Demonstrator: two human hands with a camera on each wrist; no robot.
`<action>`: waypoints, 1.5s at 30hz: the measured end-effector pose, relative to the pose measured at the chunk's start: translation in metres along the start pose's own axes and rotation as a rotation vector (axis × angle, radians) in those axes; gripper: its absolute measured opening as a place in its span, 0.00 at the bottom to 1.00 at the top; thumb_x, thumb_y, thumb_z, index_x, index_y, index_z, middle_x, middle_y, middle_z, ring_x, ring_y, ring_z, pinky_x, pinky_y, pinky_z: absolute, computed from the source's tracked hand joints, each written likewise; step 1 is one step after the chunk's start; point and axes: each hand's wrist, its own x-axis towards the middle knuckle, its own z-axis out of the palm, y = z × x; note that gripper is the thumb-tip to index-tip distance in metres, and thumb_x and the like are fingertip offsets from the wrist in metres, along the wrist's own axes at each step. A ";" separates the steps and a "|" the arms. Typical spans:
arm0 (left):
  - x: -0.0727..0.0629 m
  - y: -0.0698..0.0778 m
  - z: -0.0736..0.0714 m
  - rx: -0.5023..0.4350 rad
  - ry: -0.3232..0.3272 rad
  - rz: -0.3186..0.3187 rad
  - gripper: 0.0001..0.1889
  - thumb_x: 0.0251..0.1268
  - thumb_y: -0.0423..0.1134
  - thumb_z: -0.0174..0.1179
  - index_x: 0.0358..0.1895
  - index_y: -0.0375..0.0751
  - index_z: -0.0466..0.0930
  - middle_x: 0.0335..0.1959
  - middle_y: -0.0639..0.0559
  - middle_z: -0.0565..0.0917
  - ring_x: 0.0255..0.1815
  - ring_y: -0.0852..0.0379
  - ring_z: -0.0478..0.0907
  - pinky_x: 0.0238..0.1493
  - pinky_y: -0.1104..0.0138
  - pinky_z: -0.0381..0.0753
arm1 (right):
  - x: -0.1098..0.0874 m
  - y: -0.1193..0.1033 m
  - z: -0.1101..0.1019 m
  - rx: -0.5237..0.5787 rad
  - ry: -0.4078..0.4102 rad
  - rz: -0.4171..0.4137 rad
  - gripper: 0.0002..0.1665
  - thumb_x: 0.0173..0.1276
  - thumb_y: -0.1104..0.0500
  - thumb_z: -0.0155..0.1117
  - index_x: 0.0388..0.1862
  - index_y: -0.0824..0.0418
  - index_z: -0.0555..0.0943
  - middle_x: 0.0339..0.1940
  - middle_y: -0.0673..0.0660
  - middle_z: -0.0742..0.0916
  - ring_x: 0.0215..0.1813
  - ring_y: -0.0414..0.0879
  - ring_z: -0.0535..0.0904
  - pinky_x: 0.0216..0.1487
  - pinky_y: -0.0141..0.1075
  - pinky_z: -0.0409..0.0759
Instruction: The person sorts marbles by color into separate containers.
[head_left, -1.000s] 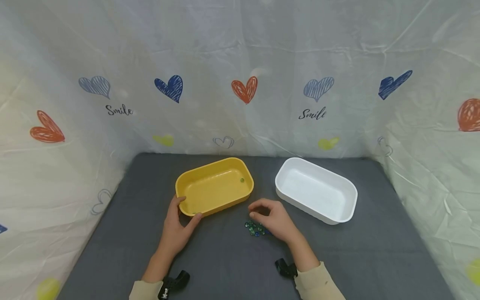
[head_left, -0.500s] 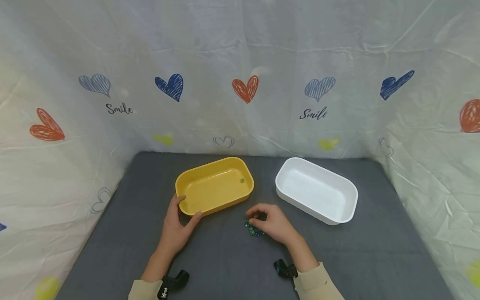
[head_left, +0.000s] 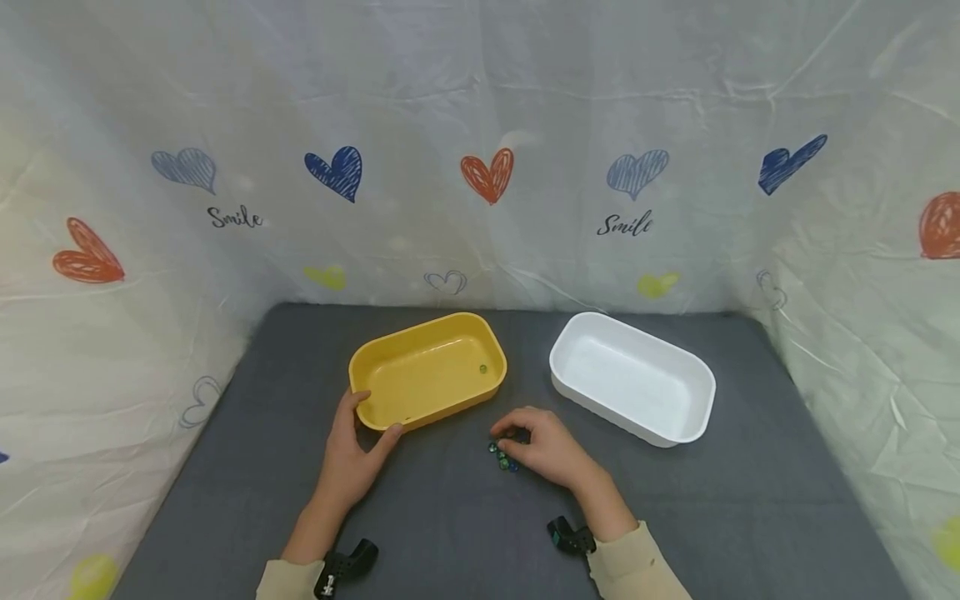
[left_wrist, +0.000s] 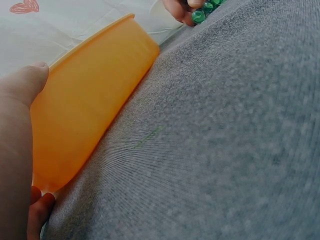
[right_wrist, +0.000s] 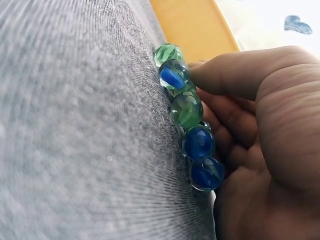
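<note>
In the head view, my left hand [head_left: 352, 450] grips the near-left corner of the yellow tray [head_left: 420, 379], thumb on the near side and fingers at the left rim. A small green marble [head_left: 483, 368] lies in the tray's right end. My right hand [head_left: 547, 446] reaches down over a small cluster of marbles on the cloth, its thumb and fingers bent. In the right wrist view, green marbles [right_wrist: 187, 109] and blue marbles [right_wrist: 198, 143] sit close together against the hand. The thumb tip is beside them; whether a marble is pinched is hidden.
A white tray [head_left: 633, 379] stands to the right of the yellow one, turned at an angle. Grey cloth [head_left: 450, 525] covers the table. A pale curtain [head_left: 555, 100] printed with hearts hangs behind and at both sides.
The right hand has lowered and shifted slightly left onto the marbles, its thumb and finger drawing closer together. The left hand stays at the yellow tray. The green marble inside has shifted slightly nearer.
</note>
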 end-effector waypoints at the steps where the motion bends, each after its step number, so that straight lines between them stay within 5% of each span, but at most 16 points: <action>1: 0.000 0.000 0.000 0.001 0.001 -0.003 0.46 0.75 0.46 0.74 0.84 0.33 0.56 0.91 0.39 0.48 0.86 0.36 0.59 0.75 0.38 0.67 | 0.000 0.000 0.000 -0.007 -0.003 -0.001 0.12 0.74 0.63 0.75 0.53 0.52 0.92 0.48 0.43 0.90 0.51 0.41 0.84 0.56 0.44 0.84; 45: -0.001 -0.003 -0.001 0.014 -0.002 0.001 0.46 0.75 0.45 0.74 0.84 0.34 0.56 0.90 0.38 0.49 0.84 0.35 0.62 0.74 0.41 0.69 | 0.010 -0.008 -0.012 0.085 0.001 0.055 0.11 0.79 0.60 0.72 0.56 0.58 0.91 0.47 0.45 0.91 0.49 0.42 0.86 0.55 0.42 0.85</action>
